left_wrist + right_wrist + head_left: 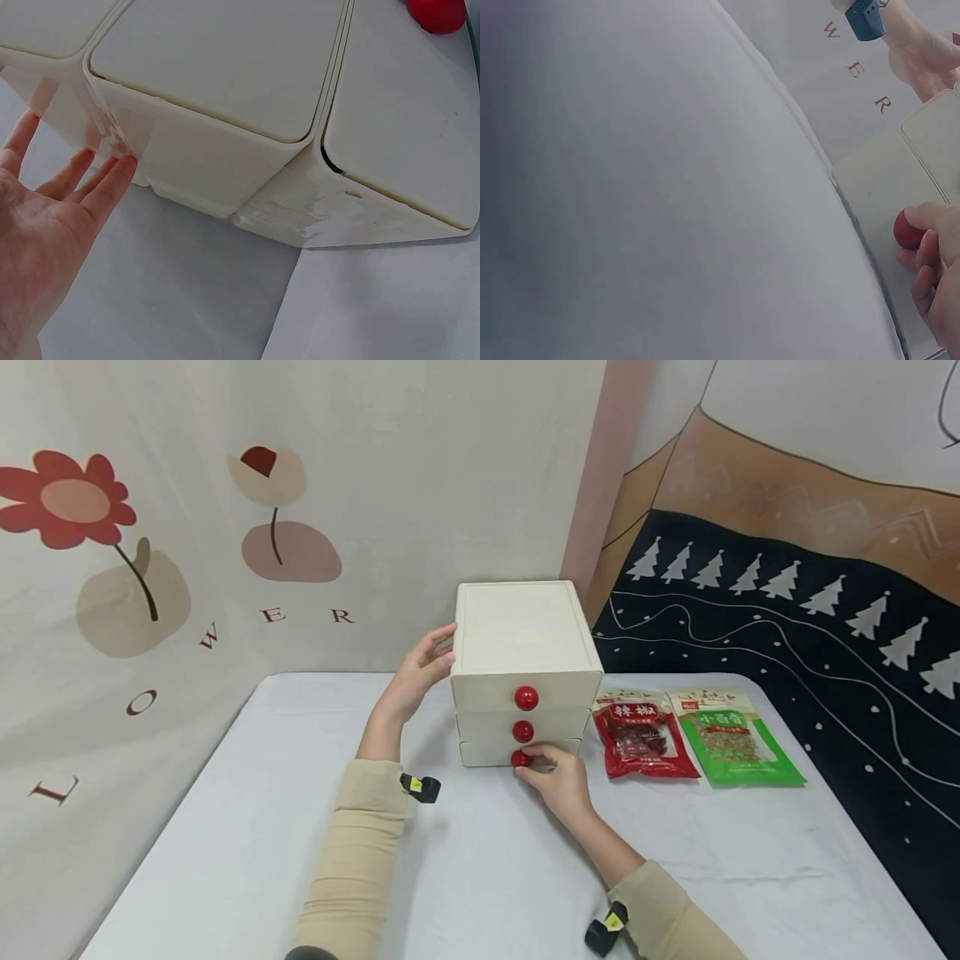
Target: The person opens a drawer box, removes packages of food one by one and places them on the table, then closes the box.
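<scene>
Right hand (564, 783) pinches knob (518, 758) | left hand (412, 681) spread against cabinet (525, 631) | packets (643, 739) beside, contact unclear

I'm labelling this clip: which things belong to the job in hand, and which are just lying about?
In the job:
- white drawer unit, left hand at its side
- bottom red knob, pinched by right hand

Seemingly just lying about, untouched:
- red packet
- green packet
</scene>
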Motion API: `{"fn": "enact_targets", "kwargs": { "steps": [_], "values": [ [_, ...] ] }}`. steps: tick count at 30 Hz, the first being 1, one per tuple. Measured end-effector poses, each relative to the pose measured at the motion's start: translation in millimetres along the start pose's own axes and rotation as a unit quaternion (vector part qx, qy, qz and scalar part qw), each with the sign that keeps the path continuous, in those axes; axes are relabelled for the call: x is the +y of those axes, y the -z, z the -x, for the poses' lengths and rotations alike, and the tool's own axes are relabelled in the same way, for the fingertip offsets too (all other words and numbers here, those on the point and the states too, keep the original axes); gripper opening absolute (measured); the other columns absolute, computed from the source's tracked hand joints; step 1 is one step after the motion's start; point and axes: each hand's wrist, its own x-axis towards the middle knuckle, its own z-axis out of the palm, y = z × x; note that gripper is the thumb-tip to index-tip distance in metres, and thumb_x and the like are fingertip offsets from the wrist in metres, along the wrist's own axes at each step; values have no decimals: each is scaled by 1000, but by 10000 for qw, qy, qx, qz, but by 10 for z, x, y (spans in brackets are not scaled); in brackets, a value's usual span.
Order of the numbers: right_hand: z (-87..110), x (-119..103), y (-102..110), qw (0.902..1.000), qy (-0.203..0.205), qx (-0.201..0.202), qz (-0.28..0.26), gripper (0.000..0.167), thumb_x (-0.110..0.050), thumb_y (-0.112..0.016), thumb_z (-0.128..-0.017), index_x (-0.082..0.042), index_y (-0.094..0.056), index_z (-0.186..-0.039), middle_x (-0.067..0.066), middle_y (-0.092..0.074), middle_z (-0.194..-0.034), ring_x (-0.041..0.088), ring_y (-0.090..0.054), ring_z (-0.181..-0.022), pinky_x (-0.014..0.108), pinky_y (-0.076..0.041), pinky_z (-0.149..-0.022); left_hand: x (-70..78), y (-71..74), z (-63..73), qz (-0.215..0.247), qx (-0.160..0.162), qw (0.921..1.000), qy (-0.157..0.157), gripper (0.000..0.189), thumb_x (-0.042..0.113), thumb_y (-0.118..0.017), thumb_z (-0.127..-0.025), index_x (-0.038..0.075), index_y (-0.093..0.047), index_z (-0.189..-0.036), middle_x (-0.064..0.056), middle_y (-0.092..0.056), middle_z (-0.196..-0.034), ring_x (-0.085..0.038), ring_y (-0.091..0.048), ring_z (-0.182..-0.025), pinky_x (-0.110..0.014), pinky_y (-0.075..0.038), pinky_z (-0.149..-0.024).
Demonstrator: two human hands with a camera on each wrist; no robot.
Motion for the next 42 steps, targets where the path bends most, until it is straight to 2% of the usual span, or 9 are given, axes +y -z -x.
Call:
{"fn": "enact_targets", "kwargs": {
  "steps": [7, 14, 21, 24, 31, 42],
  "values": [
    [27, -13, 4, 9999, 94, 48, 55, 25, -7, -82, -73, -8, -74, -96, 3, -72, -90, 17, -67, -82, 23, -52, -57, -240, 66, -102, 92, 49, 9999, 1, 57, 18, -54, -95, 13, -34, -148, -7, -30, -153, -25, -34, -136, -47, -32, -107],
    [78, -5, 13, 9999, 153, 34, 58, 26, -8, -83, -72, -9, -74, -96, 3, -72, -90, 15, -66, -80, 23, -53, -59, -270, 70, -104, 70, 72, 9999, -86, 61, 31, -60, -92, 17, -38, -147, -2, -33, -151, -21, -36, -135, -47, -32, -107],
    [123, 5, 20, 9997, 243, 9, 34, 26, -9, -83, -71, -9, -74, -96, 3, -72, -90, 15, -67, -78, 23, -53, -60, -274, 80, -102, 39, 24, 10000, -51, 57, 21, -54, -96, 16, -34, -149, -3, -29, -153, -23, -34, -136, -47, -31, -107],
    [147, -16, 29, 9997, 256, -24, 62, 27, -8, -83, -71, -9, -74, -96, 2, -72, -90, 14, -66, -78, 23, -53, -59, -250, 81, -97, 37, -8, 10000, -28, 57, 16, -52, -96, 13, -32, -149, -6, -27, -154, -26, -32, -137, -46, -31, -107],
    [212, -45, 55, 9994, 312, -51, 131, 26, -7, -83, -71, -9, -75, -96, 3, -72, -92, 14, -67, -78, 23, -52, -58, 14, -3, 12, 24, -61, 10000, -7, 58, 16, -52, -96, 6, -31, -149, -11, -25, -155, -29, -30, -138, -46, -30, -108],
    [301, -59, 83, 9990, 418, -84, 129, 26, -6, -83, -71, -9, -75, -96, 2, -72, -91, 13, -67, -78, 23, -53, -60, 29, -4, 9, 76, -84, 9999, 14, 56, 12, -50, -97, 6, -31, -149, -10, -24, -155, -29, -30, -138, -45, -31, -108]
  ]
}}
